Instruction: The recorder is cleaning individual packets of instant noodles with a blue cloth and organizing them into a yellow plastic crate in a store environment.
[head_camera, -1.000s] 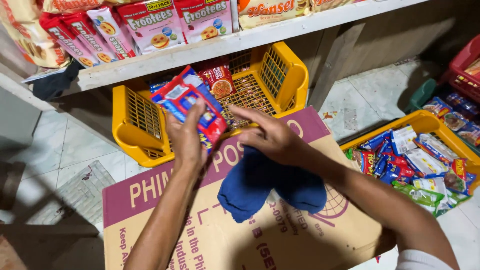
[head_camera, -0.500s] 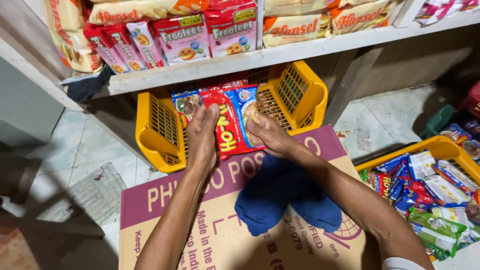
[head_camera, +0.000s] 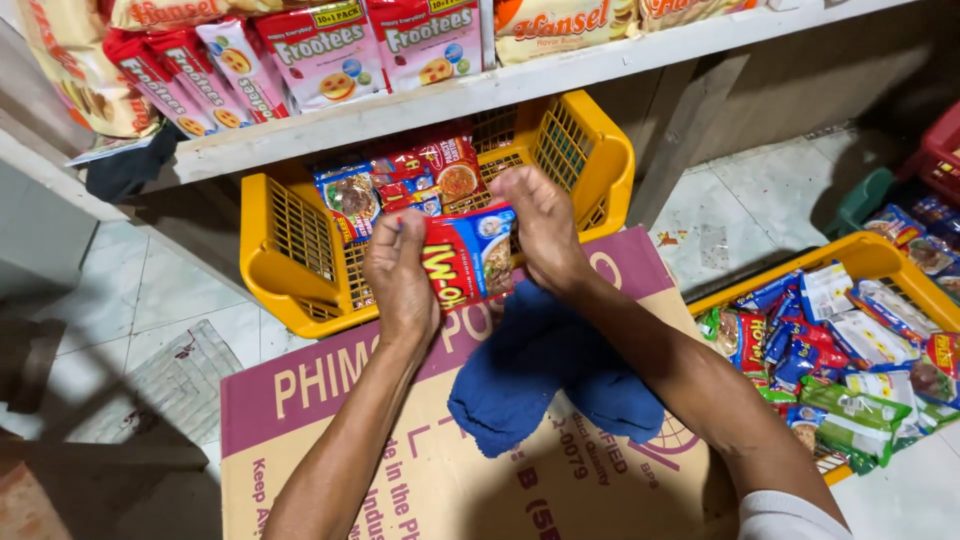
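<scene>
Fingers of both the left hand (head_camera: 400, 275) and right hand (head_camera: 545, 225) were clamped on a noodle packet (head_camera: 468, 255), one at each end. It looked light, crinkly and brittle inside, best gripped by its edges.

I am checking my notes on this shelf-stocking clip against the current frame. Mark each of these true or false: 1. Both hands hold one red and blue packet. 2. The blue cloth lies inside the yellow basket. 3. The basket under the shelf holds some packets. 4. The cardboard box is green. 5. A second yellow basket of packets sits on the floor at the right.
1. True: the left hand and right hand grip the red and blue packet between them.
2. False: the blue cloth lies on the cardboard box, outside the yellow basket.
3. True: a few packets lie in it.
4. False: the box is brown with a purple band.
5. True: the second basket is full of packets.
</scene>
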